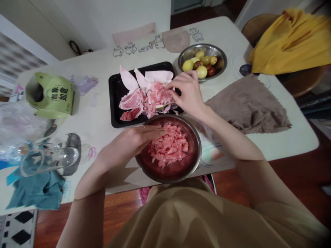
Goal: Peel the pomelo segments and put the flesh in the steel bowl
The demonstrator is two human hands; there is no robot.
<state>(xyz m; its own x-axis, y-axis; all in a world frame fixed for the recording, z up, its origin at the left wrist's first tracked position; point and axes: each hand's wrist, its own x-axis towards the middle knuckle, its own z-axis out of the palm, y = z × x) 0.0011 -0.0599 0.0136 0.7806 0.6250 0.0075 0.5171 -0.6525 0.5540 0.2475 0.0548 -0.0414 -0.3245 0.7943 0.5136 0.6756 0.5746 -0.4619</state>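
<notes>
A steel bowl [194,162] at the table's near edge holds loose pink pomelo flesh [169,148]. My left hand [131,139] reaches over its left rim, open, fingers stretched and tips at the flesh. Behind the bowl lies a black tray [113,103] with white-pithed pomelo peel [129,80] and a heap of pomelo membrane [157,93]. At the heap's right side my right hand [186,90] is closed in a pinch, its fingertips touching the scraps. What the pinch holds, if anything, is hidden.
Behind my right hand stands a steel bowl [222,69] of green and brown fruit. A brown cloth [253,106] lies to the right, near a yellow cloth [292,44] on a chair. At left are a green box [60,96], a glass [51,158] lying over and a teal cloth [38,189].
</notes>
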